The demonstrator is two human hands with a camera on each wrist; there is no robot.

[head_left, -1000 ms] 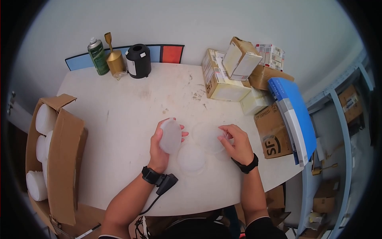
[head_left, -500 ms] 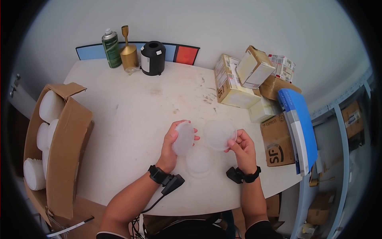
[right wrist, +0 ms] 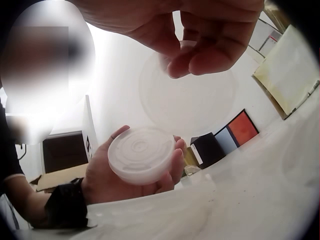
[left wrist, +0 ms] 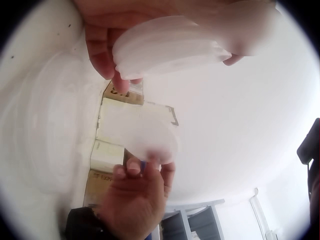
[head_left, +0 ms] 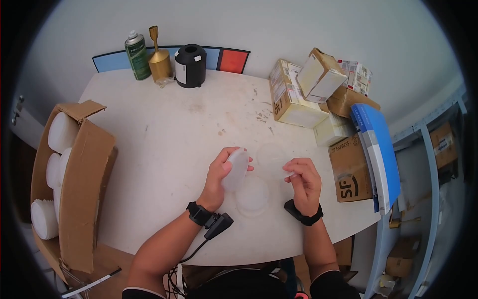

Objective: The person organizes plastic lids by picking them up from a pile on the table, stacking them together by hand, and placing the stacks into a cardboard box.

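My left hand (head_left: 215, 180) grips a round, frosted plastic lid-like piece (head_left: 236, 170), held up on edge above the table. Concentric rings and a thick rim show on this piece (right wrist: 142, 154) in the right wrist view. To its right, my right hand (head_left: 306, 185) pinches the edge of a thin translucent disc (right wrist: 195, 102) between thumb and fingers. That disc (left wrist: 150, 139) is raised and tilted in the left wrist view. More clear round plastic pieces (head_left: 252, 195) lie on the white table between the two hands.
An open cardboard box (head_left: 87, 199) with several stacks of white round plastic pieces (head_left: 45, 219) stands at left. A spray can (head_left: 137, 56), gold candlestick (head_left: 160, 65) and black cylinder (head_left: 190, 67) line the back. Boxes (head_left: 298, 107) and a blue folder (head_left: 381, 149) crowd the right.
My right hand has lifted a translucent disc from close to the tabletop, drawn it back and tilted it. My left hand keeps its piece and has turned it more edge-on. The head view has shifted slightly.
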